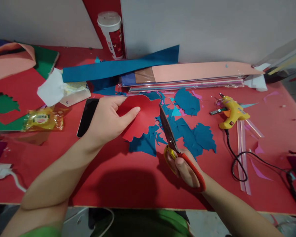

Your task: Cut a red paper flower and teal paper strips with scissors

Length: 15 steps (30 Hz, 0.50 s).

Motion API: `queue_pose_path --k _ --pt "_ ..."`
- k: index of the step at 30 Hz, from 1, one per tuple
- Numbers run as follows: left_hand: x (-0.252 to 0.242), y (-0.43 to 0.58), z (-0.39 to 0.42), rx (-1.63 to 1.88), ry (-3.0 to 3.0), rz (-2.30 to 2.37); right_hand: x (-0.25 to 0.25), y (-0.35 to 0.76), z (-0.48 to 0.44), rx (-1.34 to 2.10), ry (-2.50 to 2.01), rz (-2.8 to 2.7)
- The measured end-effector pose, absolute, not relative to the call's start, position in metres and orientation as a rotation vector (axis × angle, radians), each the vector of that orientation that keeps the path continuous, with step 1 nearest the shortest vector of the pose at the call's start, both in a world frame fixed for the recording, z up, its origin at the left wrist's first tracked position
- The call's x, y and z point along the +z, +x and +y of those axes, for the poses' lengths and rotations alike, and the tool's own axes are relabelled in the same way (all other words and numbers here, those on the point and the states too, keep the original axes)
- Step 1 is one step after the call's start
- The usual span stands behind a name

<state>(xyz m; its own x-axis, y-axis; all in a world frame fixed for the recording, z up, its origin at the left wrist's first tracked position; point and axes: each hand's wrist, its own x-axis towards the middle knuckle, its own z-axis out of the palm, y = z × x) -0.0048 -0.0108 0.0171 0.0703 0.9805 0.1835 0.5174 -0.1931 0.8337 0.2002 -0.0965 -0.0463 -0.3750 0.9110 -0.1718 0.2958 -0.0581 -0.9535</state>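
Observation:
Pinched between the thumb and fingers of my left hand (113,117) is a red paper cutout (144,117) with a wavy, scalloped edge. My right hand (187,169) is wrapped through the handles of a pair of scissors (169,131) with red and yellow grips. The blades look closed or nearly so, and their tip is by the right edge of the red cutout; whether they touch it I cannot tell. Below and beyond lie blue scalloped cutouts (206,136) and blue scraps (144,143) on the red table (128,184).
A yellow glue gun (235,112) with a black cord lies right, beside clear glue sticks (241,158). Stacked paper packs (187,82) and a blue strip (118,69) lie at the back, near a lidded cup (112,36). A phone (87,117) and a yellow snack packet (43,119) are left.

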Motion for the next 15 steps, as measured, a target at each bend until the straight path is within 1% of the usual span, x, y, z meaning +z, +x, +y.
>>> queue_pose_path --k 15 --pt "0.0217 -0.0080 -0.0084 0.986 1.612 1.408 -0.0496 0.2015 -0.0971 1.512 -1.306 -1.684"
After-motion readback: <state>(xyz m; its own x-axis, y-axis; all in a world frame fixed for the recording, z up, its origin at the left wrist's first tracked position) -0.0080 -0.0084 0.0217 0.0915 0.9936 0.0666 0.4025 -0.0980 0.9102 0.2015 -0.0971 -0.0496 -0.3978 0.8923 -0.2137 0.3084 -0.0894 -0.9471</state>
